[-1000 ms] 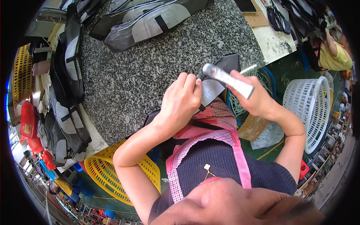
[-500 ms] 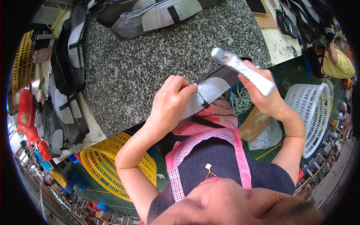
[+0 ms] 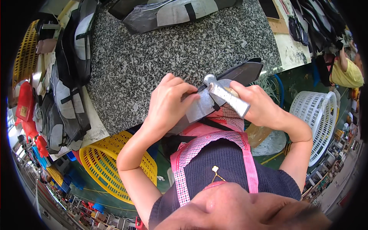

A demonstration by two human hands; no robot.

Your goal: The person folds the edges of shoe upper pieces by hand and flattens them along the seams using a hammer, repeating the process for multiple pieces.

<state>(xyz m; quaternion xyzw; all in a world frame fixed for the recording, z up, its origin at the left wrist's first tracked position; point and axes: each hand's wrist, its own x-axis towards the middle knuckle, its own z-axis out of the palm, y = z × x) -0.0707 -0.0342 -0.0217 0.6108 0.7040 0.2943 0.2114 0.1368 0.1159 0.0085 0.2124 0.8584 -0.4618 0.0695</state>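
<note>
Left hand (image 3: 166,102) pinches upper edge of grey-black panel (image 3: 201,107) at edge of speckled desk (image 3: 153,57); right hand (image 3: 260,106) grips hammer (image 3: 229,97), head over panel.

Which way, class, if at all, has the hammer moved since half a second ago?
Yes: judged against the right corner of the speckled slab, the hammer has moved left and lower in the picture.

Silvery hammer (image 3: 230,100), black-and-grey panel (image 3: 201,105), speckled grey slab (image 3: 165,57), yellow basket (image 3: 100,163), white basket (image 3: 330,115), pink checked apron (image 3: 192,150)
</note>
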